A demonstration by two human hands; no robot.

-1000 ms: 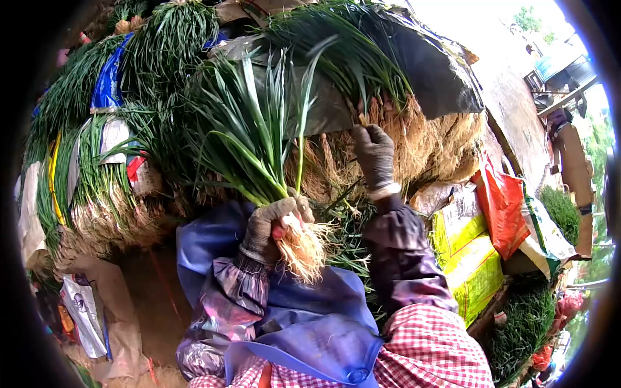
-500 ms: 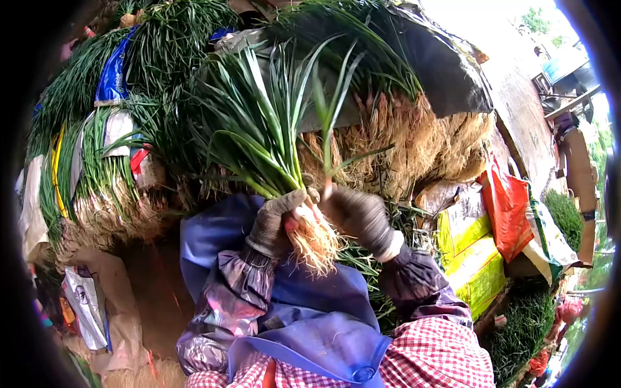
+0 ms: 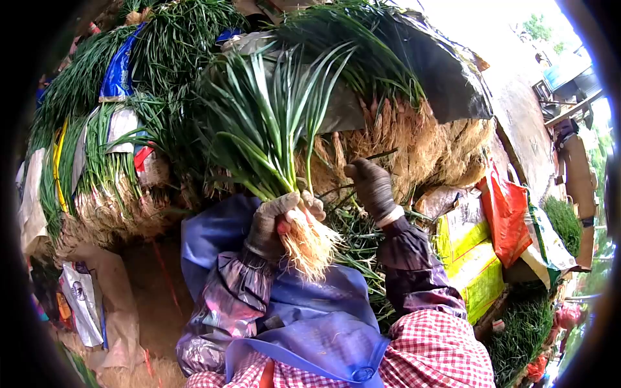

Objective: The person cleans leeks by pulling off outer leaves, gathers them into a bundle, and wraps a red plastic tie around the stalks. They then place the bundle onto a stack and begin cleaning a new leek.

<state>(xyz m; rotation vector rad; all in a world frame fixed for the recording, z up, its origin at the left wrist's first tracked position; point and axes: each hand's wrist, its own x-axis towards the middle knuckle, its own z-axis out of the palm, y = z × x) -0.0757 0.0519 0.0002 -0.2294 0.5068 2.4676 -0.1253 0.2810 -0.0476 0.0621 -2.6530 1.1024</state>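
My left hand (image 3: 270, 223), in a grey-brown glove, is closed round a bunch of green-leaved plants (image 3: 275, 142) with reddish bases and pale, stringy roots. The leaves fan upward and the roots hang below my fingers. To the right of the bunch, my gloved right hand (image 3: 373, 187) is raised with its fingers bent together, apart from the bunch. A thin dark strand shows beside its fingers; what the hand grips, if anything, is too small to make out.
Heaped green plants (image 3: 174, 64) fill the upper left. A dark sheet (image 3: 446, 77) partly covers more plants, whose tan roots (image 3: 414, 139) hang beneath. Yellow bags (image 3: 475, 271) and a red bag (image 3: 508, 213) lie at the right. A blue apron (image 3: 317, 336) covers my lap.
The single stalk that was upright by my right hand now stands in the bunch in my left hand. My right hand has moved up and right, away from the bunch.
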